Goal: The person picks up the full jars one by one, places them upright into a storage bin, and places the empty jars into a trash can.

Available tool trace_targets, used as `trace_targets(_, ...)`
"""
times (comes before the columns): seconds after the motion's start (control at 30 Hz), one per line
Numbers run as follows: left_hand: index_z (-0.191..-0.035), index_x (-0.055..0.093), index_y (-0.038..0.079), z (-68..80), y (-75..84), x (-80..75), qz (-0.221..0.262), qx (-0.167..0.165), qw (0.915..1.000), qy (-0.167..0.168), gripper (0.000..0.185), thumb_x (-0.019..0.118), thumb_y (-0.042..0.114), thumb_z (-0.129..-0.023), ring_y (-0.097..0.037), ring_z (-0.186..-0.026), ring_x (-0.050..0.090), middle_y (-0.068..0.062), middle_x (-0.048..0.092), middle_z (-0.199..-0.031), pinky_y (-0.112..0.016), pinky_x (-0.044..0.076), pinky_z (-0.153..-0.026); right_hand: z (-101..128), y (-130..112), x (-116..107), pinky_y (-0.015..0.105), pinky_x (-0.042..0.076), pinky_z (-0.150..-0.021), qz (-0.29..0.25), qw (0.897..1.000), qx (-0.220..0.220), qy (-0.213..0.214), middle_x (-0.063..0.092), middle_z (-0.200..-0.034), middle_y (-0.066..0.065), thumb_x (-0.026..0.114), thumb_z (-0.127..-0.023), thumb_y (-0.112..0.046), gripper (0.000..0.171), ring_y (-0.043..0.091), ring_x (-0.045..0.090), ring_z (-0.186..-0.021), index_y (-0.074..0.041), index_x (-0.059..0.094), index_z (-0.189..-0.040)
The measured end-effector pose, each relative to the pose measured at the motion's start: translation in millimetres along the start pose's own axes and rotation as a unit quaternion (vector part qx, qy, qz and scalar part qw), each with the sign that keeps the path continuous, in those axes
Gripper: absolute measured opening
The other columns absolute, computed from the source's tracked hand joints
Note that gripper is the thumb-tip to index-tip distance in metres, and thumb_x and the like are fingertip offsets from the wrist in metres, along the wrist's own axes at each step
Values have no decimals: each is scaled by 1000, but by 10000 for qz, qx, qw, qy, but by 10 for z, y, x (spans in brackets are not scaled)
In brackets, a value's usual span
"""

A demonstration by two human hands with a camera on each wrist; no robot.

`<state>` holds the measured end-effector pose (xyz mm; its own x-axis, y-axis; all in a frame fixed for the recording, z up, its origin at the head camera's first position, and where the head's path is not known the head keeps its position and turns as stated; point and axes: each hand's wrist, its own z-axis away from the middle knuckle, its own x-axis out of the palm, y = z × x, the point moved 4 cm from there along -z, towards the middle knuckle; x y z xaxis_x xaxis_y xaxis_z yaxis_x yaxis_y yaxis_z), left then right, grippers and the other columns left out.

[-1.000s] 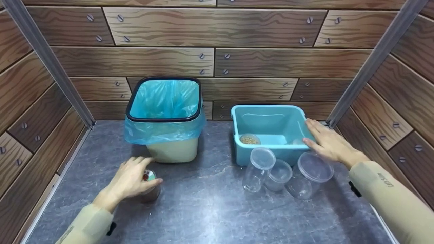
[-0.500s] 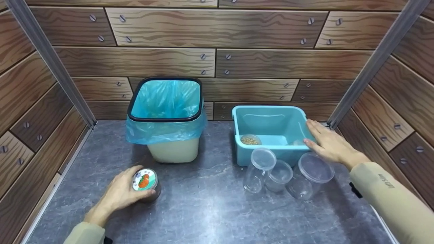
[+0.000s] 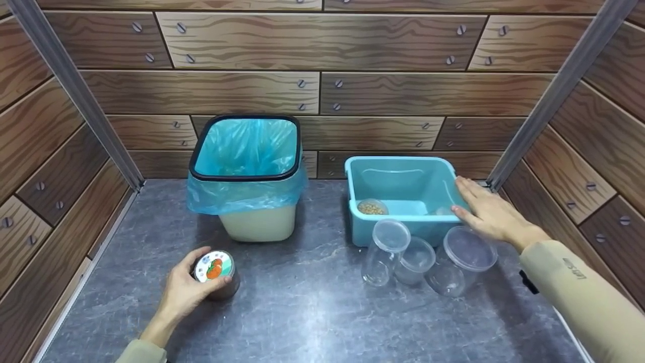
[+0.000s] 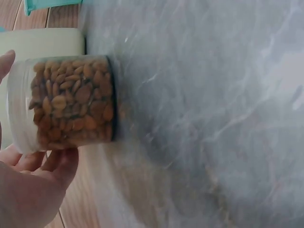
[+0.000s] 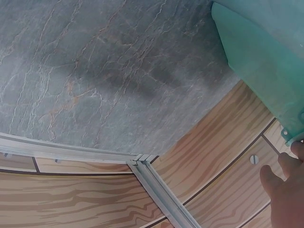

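One jar of almonds (image 3: 216, 275) stands upright on the tabletop (image 3: 312, 307) inside the left hand (image 3: 184, 292), whose fingers curl round its side; its long axis runs vertical, with the printed lid facing up. The grip looks to sit low and to one side, so a quick lift could let the smooth wall slip or tip the jar. Ahead of that hand stands the lined bin (image 3: 247, 176). The right hand (image 3: 491, 214) lies flat, fingers straight, on the rim of the teal tub (image 3: 403, 166), just behind three clear lidded containers (image 3: 418, 257); a careless sweep there could topple them.
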<state>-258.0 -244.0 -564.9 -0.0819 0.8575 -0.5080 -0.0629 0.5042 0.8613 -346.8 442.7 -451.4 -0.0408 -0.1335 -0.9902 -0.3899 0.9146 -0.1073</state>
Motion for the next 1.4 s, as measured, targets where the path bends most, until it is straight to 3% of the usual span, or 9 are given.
trace_targets(0.17,-164,56,12,15,-41,54,272,56,9995,154,100,106,30,-79,-18,-114,72,-18,74,-142,-18,57,-89,-6,4,8,74,26,-135,1,10000,59,-69,22,-184,32,47,-119,-47,82,57,25,-170,5,20,-177)
trace_targets(0.27,-165,54,12,25,-67,77,310,79,9992,232,103,107,27,-77,-20,-119,71,-18,73,-144,-17,56,-92,-13,2,3,73,25,-136,47,9999,59,-73,22,-184,32,47,-119,-47,83,57,25,-170,6,20,-176)
trace_targets(0.47,-164,56,14,38,-117,103,177,9,9992,348,105,109,28,-74,-25,-130,68,-16,72,-148,-19,54,-99,-3,9,7,73,25,-136,27,10000,51,17,22,-184,32,47,-119,-46,82,57,25,-170,7,21,-176)
trace_targets(0.87,-160,61,12,76,-88,140,227,-145,9982,534,101,109,28,-72,-23,-126,69,-16,75,-146,-15,53,-95,-11,-5,35,77,26,-134,120,9999,3,54,25,-183,33,48,-119,-45,81,58,27,-169,8,24,-175)
trace_targets(1.1,-161,60,10,63,98,204,427,73,9984,374,101,109,27,-74,-22,-126,69,-18,72,-148,-16,55,-95,-18,-13,34,72,23,-137,225,9997,-44,116,28,-183,32,49,-118,-44,80,56,26,-170,8,26,-174)
trace_targets(1.4,-157,64,12,46,514,282,468,472,9976,203,96,109,24,-73,-21,-118,73,-13,76,-139,-20,58,-92,3,5,32,71,23,-137,240,9996,-20,143,28,-183,32,49,-118,-45,80,56,26,-170,8,27,-174)
